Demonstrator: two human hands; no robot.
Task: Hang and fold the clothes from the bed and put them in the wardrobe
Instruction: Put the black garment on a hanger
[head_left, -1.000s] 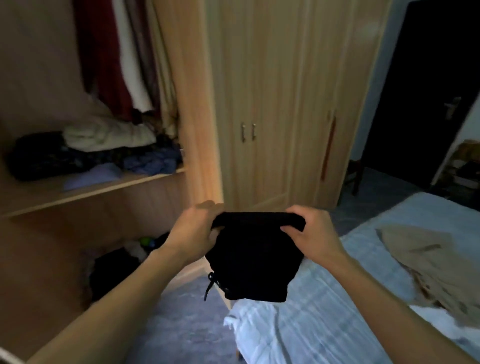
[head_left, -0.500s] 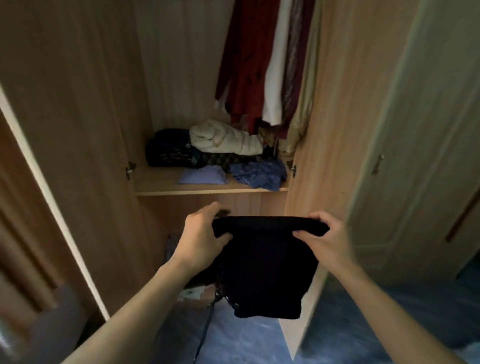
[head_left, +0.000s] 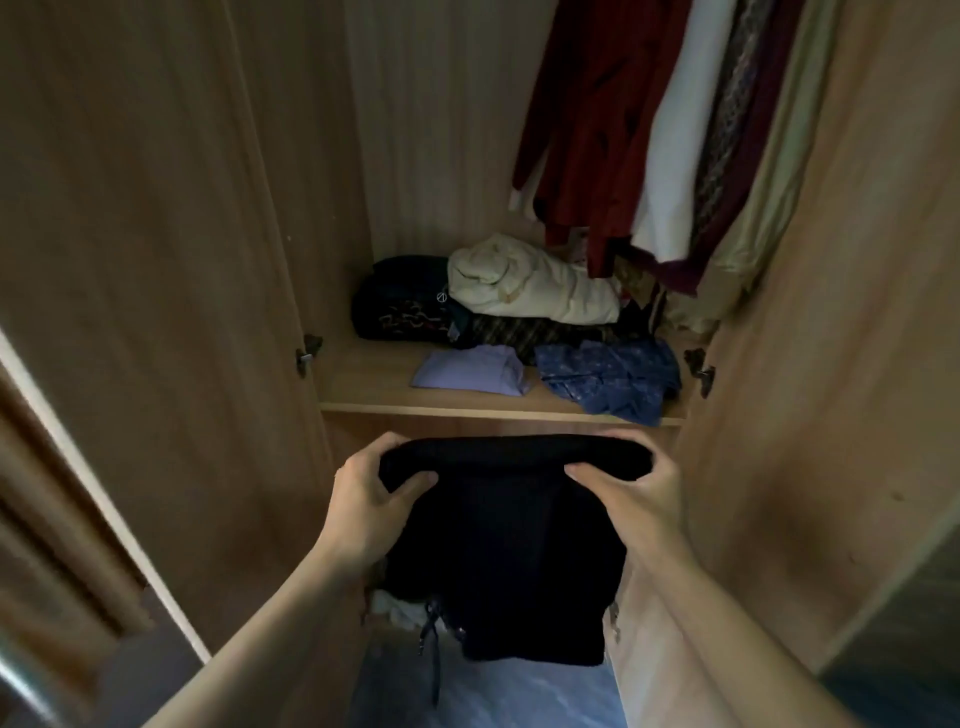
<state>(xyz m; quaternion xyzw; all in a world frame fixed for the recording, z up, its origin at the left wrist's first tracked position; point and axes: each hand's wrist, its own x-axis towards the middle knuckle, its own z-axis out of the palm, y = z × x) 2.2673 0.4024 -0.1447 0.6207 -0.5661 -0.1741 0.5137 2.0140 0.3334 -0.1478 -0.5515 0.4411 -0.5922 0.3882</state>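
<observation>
Both my left hand (head_left: 371, 512) and right hand (head_left: 631, 499) clamped curled fingers on the folded black garment's (head_left: 509, 545) top fold, below the wardrobe shelf (head_left: 374, 374). I judged it soft, light and floppy, best gripped there.

Head view; looks forward-down into open wardrobe (head_left: 447, 171); close range

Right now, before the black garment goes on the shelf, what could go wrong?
1. The left hand and right hand grip the black garment only along its top fold. The rest hangs free, so it may unfold when laid down.
2. The lilac shirt and crumpled blue garment fill much of the shelf front, so pushing in could rumple them.
3. The dangling drawstring might catch on the shelf edge.
</observation>
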